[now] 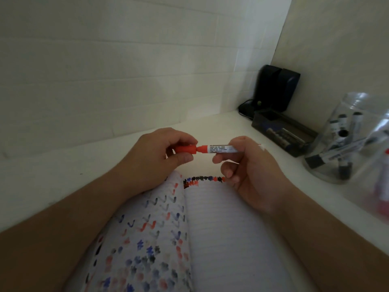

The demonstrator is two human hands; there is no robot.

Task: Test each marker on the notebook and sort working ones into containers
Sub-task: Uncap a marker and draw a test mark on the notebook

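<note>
The left hand point(160, 152) pinches the red cap point(185, 149), thumb below and fingers curled over it. The right hand point(246, 163) is closed around the white barrel of the marker point(219, 149), fingertips on the label end. Cap and barrel meet just above the notebook point(221, 228); whether the cap is seated or partly off, I cannot tell.

The marker looks light, stiff and smooth, so a firm pinch on the barrel near the collar, opposing a straight pull or push on the cap, should serve; a grip at the far end would let it twist.

The notebook lies open beneath the hands, its left page crowded with red, blue and black test marks, a row of marks along the right page's top edge. To its right stands a clear jar point(336, 165) holding dark-capped markers, and a dark tray point(282, 133) beyond.
</note>
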